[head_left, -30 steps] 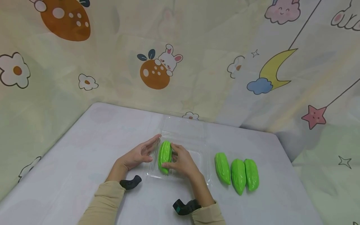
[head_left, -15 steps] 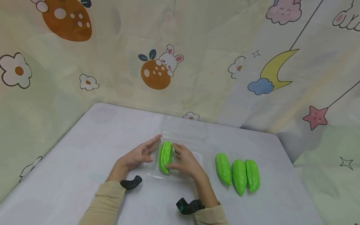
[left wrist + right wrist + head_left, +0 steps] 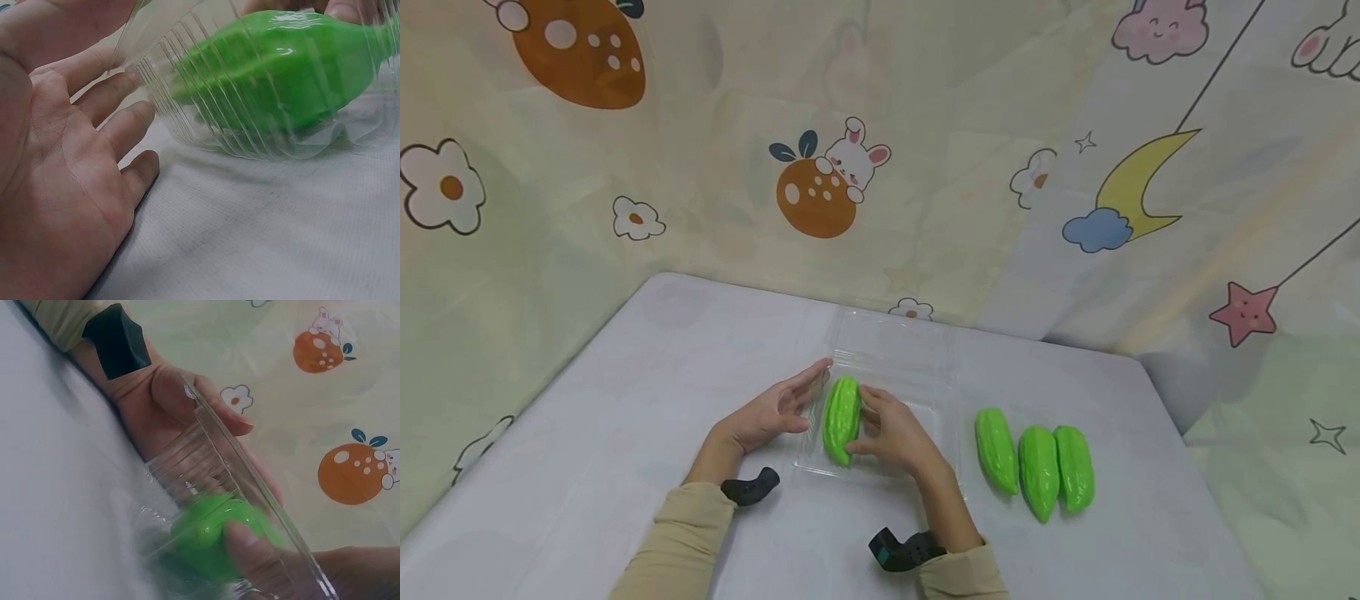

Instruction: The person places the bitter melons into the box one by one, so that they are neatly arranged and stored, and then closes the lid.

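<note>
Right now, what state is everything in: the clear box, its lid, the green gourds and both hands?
Box: open, on the table, holding one gourd.
Lid: folded back, away from the person.
Boxed gourd: lying along the box's left side.
Three loose gourds: lying side by side, right of the box.
Left hand: open, beside the box's left wall.
Right hand: relaxed, fingers at the boxed gourd's right side.

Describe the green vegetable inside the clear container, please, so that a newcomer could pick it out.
On the white table stands an open clear plastic container. In its left side lies the ribbed green vegetable. Unlike the three similar vegetables on the table further right, it alone lies inside.
</note>
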Demonstrator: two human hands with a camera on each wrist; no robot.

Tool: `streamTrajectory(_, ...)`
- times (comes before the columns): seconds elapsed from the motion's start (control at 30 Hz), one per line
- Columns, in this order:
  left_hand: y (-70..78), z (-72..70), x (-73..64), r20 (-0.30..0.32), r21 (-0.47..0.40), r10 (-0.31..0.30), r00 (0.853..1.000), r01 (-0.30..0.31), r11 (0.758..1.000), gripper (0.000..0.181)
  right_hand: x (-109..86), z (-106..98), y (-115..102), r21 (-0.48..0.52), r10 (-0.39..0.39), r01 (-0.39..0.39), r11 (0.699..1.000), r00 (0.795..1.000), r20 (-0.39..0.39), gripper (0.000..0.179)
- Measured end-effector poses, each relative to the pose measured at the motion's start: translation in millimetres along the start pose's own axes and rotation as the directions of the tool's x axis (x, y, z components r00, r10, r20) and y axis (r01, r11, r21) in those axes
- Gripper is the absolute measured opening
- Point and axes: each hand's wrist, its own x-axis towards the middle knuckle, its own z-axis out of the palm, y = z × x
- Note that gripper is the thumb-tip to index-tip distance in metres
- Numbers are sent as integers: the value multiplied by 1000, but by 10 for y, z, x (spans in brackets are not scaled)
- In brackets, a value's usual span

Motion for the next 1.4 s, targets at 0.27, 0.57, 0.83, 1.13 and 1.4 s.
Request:
streamTrajectory(0.27, 0, 1, 3, 3, -9, -1, 1000, 1, 1000, 99, 15, 10, -1, 77, -4, 3, 997, 1000, 14, 94)
streamTrajectory(0.57, 6, 8, 4, 11, -20, -2, 1000, 2, 1000, 100, 11, 28, -19, 102, 27, -28, 994, 1000, 7, 93)
streamTrajectory(0.83, -19, -11, 8, 17, -23, 3, 1000, -3, 1000, 101, 21, 52, 7, 162, 59, -64, 985, 998, 34, 94)
streamTrajectory(1.13, -36, -17, 15, 5, -26, 2, 1000, -2, 1000, 101, 31, 70, 1, 159, 53, -59, 986, 998, 41, 96)
streamTrajectory(1.4, -10, -19, 18, -4, -25, 3, 1000, -3, 1000, 100, 38, 60, -6, 147, 53, -58, 987, 998, 36, 96)
